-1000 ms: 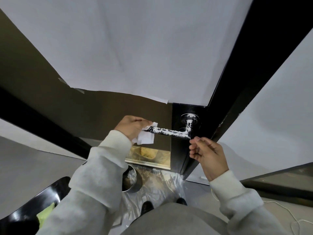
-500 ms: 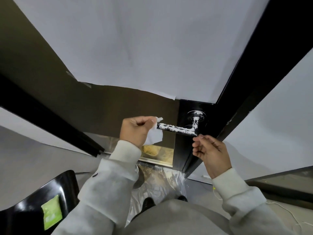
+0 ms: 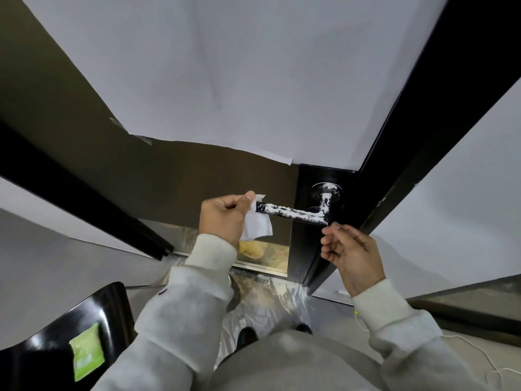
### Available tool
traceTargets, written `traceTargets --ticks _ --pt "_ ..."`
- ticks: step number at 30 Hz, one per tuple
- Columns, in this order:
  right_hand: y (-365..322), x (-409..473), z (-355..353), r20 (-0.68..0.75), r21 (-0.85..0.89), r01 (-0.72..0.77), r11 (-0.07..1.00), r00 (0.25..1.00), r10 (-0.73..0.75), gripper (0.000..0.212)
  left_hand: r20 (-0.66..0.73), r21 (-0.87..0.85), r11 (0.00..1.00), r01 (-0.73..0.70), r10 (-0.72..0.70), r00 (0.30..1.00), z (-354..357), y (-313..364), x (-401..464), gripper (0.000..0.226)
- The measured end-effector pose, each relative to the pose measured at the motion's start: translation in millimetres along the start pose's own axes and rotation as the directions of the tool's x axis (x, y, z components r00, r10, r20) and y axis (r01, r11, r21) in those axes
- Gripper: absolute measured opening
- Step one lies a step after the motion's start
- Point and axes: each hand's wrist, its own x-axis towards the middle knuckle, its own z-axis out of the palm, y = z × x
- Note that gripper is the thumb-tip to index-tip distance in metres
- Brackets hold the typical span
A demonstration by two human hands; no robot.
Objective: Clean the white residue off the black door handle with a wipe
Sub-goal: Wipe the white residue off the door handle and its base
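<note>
Nearby, black chair with green packet, left hand fingers pinching wipe, right hand loosely curled, empty.

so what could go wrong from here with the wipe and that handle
1. The left hand pinches the wipe at the handle tip only, with most of it hanging loose; a stroke may just smear the residue along the lever.
2. Residue also coats the neck and rose; a pass along the lever alone would likely miss it.
3. The right hand sits just under the handle's bend with nothing in it; loosened residue could fall on it or on the plastic sheet below.
</note>
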Motion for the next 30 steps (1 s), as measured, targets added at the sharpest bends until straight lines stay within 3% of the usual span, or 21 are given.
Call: traceTargets --ticks 3,9,17,20,26,28,30 --pt "1 0 0 0.009 -0.004 -0.004 1.0 1.0 0.004 0.023 0.029 -0.171 0.979 0.114 -0.111 0.993 -2 -8 -12 0.006" --pt "1 1 -1 0.0 -0.017 -0.004 1.0 1.0 0.004 0.024 0.021 -0.228 0.966 -0.121 0.129 0.991 7 -7 -25 0.021" --pt "2 3 -12 0.004 -0.053 0.002 0.999 1.0 -0.002 0.025 0.105 -0.132 0.951 -0.281 0.295 0.95 0 -5 -18 0.013" --pt "1 5 -16 0.01 -0.074 0.001 0.997 1.0 0.0 0.026 0.163 -0.008 0.919 -0.393 0.389 0.907 3 -6 -19 0.016" --pt "-1 6 -16 0.022 -0.077 -0.011 0.997 1.0 0.012 0.028 0.264 0.309 0.645 -0.699 0.648 0.714 -3 -9 -16 0.018" --pt "-1 6 -16 0.021 -0.08 -0.015 0.997 1.0 0.017 0.028 0.244 0.335 0.625 -0.705 0.666 0.705 -1 -8 -15 0.017" --pt "-1 6 -16 0.022 -0.081 -0.015 0.997 1.0 0.017 0.027 0.223 0.331 0.685 -0.649 0.612 0.759 2 -2 -14 0.013"
